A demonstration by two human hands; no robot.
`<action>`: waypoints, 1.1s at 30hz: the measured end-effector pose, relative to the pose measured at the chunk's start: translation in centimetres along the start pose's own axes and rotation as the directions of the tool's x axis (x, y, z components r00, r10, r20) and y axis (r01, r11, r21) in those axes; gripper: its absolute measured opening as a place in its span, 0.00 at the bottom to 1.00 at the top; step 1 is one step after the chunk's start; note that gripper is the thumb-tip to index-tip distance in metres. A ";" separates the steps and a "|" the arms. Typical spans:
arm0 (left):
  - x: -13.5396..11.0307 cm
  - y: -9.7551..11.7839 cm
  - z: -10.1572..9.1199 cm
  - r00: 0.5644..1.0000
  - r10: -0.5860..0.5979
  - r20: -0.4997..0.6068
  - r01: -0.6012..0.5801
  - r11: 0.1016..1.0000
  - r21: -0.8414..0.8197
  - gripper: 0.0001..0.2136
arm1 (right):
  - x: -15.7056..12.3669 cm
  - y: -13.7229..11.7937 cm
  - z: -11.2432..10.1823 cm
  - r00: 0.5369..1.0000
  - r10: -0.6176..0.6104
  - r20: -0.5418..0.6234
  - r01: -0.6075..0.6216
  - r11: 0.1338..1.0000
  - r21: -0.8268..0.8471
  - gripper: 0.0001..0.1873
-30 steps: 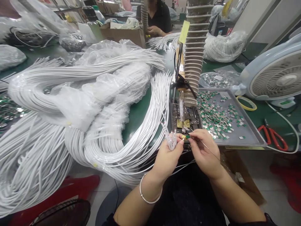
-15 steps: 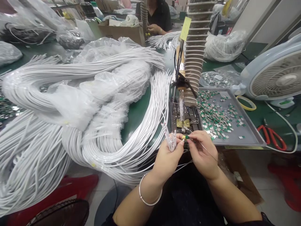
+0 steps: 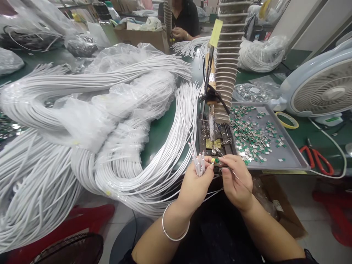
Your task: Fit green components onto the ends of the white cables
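Note:
My left hand grips a bunch of white cable ends, whose tips stick up and show red marks. My right hand pinches a small green-and-silver metal piece right beside those tips. A thin wire runs out past the right hand's fingers. Long loops of white cable sweep from the left bundle down past my left wrist. Just beyond my fingers sits a dark soldering stand with a gold-coloured pad. A bangle circles my left wrist.
A grey metal tray holds many green-and-silver pieces to the right. Beyond it are a white fan, yellow tape and red-handled scissors. A ribbed tan column rises ahead. A co-worker's hands work at the far table.
My right hand has shifted slightly left, bringing the green piece closer to the cable tips. Both hands sit a little lower, and the whole view has tilted slightly.

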State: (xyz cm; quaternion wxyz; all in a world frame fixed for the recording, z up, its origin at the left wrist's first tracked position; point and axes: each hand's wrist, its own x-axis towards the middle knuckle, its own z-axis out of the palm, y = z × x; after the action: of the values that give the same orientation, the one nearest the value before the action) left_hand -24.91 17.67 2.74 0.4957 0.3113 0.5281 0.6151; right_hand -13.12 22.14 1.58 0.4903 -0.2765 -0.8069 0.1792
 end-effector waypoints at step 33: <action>1.2 1.6 0.4 0.998 -0.021 -0.063 0.020 1.000 -0.024 0.02 | 1.0 0.8 0.9 0.988 -0.079 -0.130 0.070 0.995 -0.075 0.13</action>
State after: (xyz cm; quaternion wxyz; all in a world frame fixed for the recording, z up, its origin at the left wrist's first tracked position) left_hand -25.38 19.04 4.21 0.4886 0.2804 0.5396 0.6257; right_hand -14.10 23.35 1.45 0.5391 -0.2746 -0.7881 0.1134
